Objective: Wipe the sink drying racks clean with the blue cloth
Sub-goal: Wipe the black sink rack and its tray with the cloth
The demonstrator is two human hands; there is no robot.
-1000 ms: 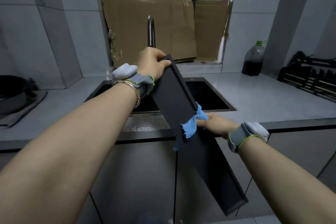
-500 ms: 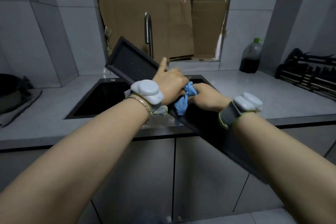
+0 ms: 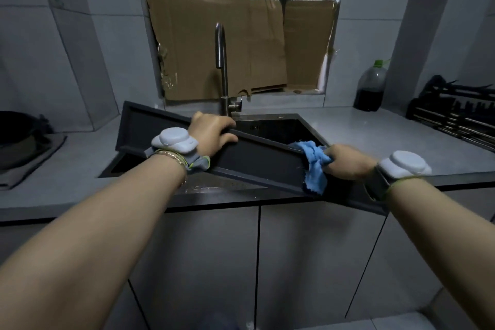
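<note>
The rack point(image 3: 262, 161) slants far-left to near-right over the sink point(image 3: 281, 128); left grip point(image 3: 211, 134) clasps its far rim, right grip point(image 3: 348, 162) holds the blue cloth point(image 3: 314, 166) rightward.

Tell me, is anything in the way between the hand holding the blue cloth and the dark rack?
Nothing visible. The right hand grips the blue cloth, and the cloth drapes directly over the upper edge of the rack. The left hand holds that edge farther left, apart from the cloth; the faucet stands behind the rack.
</note>
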